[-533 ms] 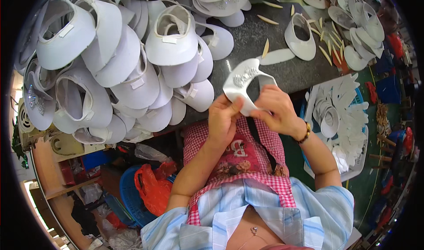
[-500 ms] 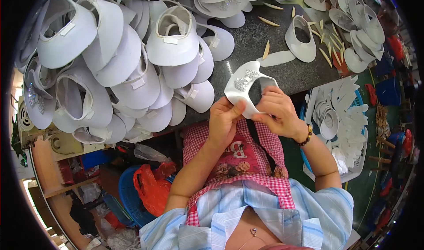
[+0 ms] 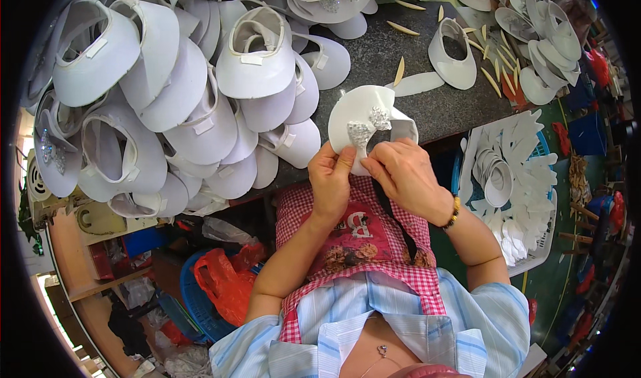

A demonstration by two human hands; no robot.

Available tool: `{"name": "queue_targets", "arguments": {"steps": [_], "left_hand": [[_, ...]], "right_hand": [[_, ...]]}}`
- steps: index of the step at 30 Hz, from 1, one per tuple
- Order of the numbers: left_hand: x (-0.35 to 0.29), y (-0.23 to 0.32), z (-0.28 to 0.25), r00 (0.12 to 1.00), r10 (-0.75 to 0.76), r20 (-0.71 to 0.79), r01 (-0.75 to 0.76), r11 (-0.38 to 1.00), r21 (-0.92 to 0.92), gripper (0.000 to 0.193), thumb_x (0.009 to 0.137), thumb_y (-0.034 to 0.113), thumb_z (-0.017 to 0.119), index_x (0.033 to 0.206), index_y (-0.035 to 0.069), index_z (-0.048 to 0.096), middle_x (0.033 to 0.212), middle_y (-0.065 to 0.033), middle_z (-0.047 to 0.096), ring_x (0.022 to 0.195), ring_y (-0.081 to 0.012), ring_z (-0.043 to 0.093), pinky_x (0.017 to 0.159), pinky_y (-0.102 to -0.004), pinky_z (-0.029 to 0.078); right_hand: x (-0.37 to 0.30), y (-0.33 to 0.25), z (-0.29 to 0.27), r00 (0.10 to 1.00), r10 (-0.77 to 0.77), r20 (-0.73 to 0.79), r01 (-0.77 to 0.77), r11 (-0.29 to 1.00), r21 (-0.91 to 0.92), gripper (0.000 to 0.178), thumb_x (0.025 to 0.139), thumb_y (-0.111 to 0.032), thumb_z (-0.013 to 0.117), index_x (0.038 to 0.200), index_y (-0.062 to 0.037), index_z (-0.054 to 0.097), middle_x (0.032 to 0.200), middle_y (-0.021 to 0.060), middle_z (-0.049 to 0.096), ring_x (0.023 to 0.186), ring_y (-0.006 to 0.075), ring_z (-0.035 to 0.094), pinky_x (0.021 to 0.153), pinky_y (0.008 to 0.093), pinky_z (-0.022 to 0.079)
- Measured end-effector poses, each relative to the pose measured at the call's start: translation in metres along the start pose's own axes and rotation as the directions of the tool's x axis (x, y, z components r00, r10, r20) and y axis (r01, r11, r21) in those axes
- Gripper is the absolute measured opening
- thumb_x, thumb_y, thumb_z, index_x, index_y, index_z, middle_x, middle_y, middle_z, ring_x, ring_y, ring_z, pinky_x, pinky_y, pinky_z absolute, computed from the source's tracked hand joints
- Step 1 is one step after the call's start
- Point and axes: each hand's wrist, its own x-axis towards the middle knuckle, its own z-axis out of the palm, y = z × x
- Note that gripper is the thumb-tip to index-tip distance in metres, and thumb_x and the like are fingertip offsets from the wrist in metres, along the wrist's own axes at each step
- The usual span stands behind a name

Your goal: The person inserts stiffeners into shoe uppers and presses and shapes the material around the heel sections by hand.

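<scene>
A white shoe upper with a cluster of sparkling stones is held up in front of my apron, over the dark table's near edge. My left hand pinches its lower left side, thumb on top. On the other side my right hand is closed at the back part, its fingers bent over the edge; what lies under those fingers is hidden. Just beyond the upper are a flat white curved piece and another white shoe upper.
Many white shoe uppers are heaped on the left of the table. Narrow yellowish slivers lie scattered at the right. More uppers stand beyond them. A basket of white pieces is at my right, a red bag at my left.
The upper has turned, so its toe and stones face upward more fully. My right hand has rolled over, its back now upward, and both hands stay on the piece.
</scene>
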Motion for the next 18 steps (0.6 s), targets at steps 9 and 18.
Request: {"name": "queue_targets", "arguments": {"steps": [9,18], "left_hand": [[0.056,0.056,-0.013,0.888,-0.273,0.369,0.154,0.934,0.322,0.026,0.09,0.012,0.062,0.112,-0.003,0.061,0.096,-0.0067,0.067,0.085,-0.0131,0.063,0.077,-0.0277,0.051],[0.014,0.038,0.023,0.81,0.271,0.52,-0.57,0.159,0.806,0.025,0.078,0.028,0.073,0.082,0.005,0.066,0.075,-0.0125,0.066,0.078,-0.0314,0.063,0.08,-0.0426,0.045]], "right_hand": [[0.012,0.067,-0.054,0.845,0.303,0.44,-0.532,0.545,0.648,0.029,0.088,-0.019,0.069,0.104,0.0048,0.066,0.089,0.0033,0.067,0.076,0.0037,0.059,0.063,0.0198,0.048],[0.002,0.042,0.008,0.784,0.579,0.224,-0.441,0.266,0.857,0.027,0.092,-0.022,0.064,0.1,0.0028,0.067,0.083,0.0039,0.068,0.073,0.007,0.062,0.065,0.022,0.05]]}}
